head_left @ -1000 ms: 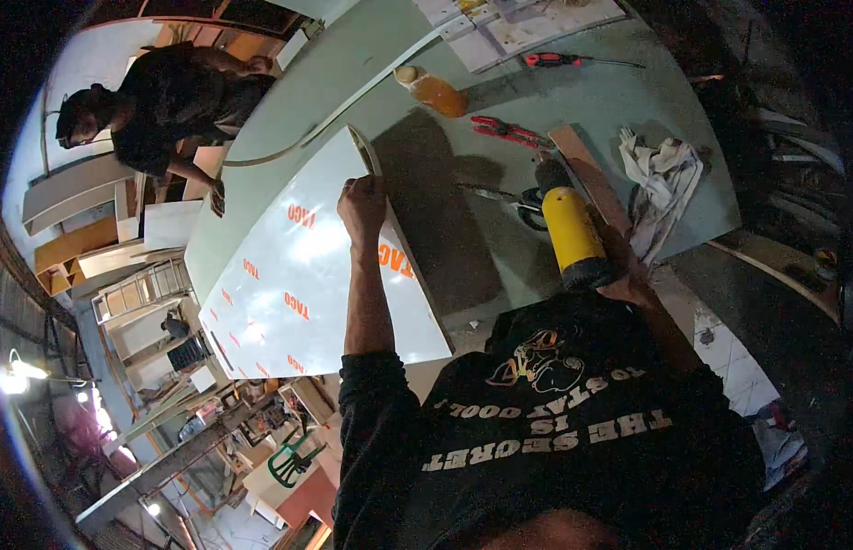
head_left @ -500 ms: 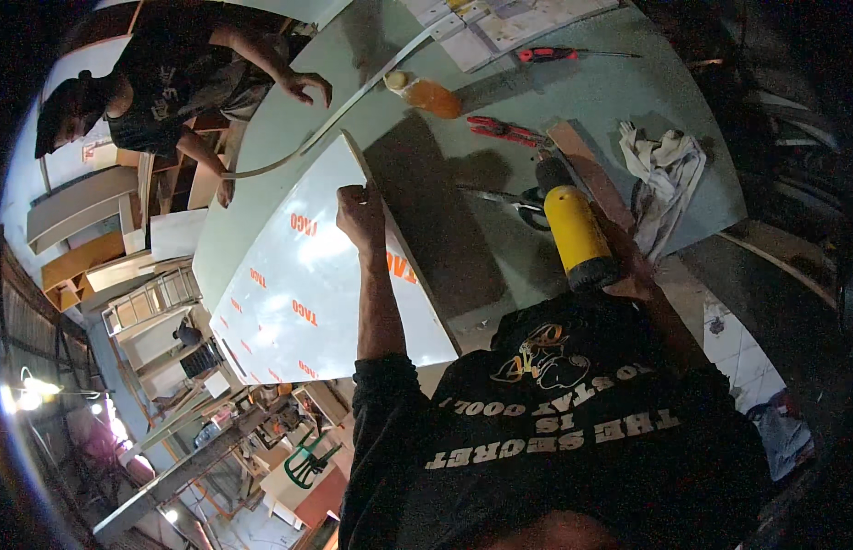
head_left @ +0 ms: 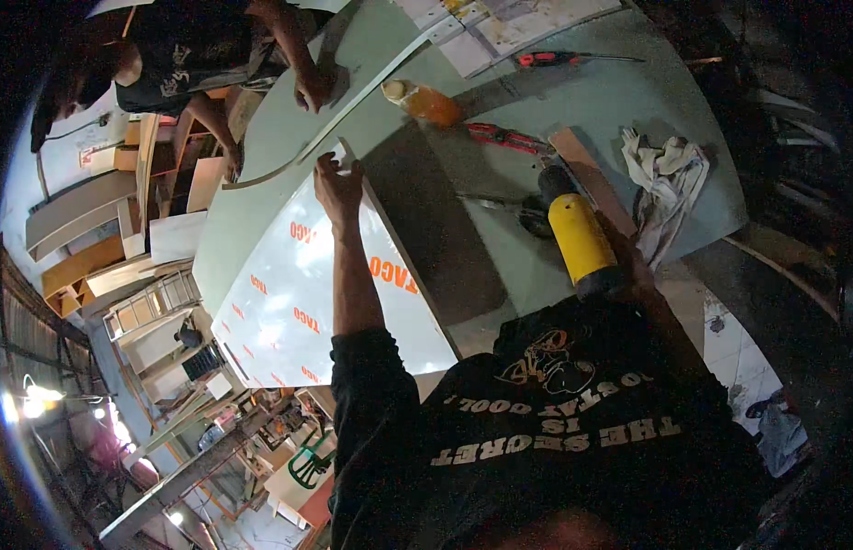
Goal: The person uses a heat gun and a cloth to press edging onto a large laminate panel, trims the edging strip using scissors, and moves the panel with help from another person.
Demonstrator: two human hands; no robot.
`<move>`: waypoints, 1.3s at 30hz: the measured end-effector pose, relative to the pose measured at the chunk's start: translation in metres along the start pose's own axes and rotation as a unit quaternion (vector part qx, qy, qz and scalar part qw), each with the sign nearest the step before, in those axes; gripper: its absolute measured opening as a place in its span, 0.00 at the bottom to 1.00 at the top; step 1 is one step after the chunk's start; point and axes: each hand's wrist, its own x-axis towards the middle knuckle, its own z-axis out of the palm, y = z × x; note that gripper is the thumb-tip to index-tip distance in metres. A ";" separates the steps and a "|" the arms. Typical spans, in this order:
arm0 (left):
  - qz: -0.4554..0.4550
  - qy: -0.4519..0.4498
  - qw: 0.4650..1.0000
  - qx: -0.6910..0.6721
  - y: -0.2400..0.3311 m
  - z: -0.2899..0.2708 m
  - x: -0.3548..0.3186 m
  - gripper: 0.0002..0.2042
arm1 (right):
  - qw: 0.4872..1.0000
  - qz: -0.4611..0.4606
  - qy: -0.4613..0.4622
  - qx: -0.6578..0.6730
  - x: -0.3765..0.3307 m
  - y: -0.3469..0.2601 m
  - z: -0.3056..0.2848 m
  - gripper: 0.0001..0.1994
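Left hand — one panel, right — one drill

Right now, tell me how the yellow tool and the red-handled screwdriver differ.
The yellow tool is thick-bodied with black ends; the red-handled screwdriver is slim with a long, thin shaft. The yellow tool is held in the right hand, while the red-handled screwdriver lies on the table with no hand on it. Both are longer than they are wide.

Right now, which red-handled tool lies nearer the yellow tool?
The red-handled pliers, near the front end of the yellow tool; the red-handled screwdriver lies farther off.
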 end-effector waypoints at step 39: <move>-0.182 -0.082 0.964 0.177 -0.076 -0.103 -0.344 0.32 | 0.987 -0.050 -0.102 0.112 0.198 -0.080 0.233 0.15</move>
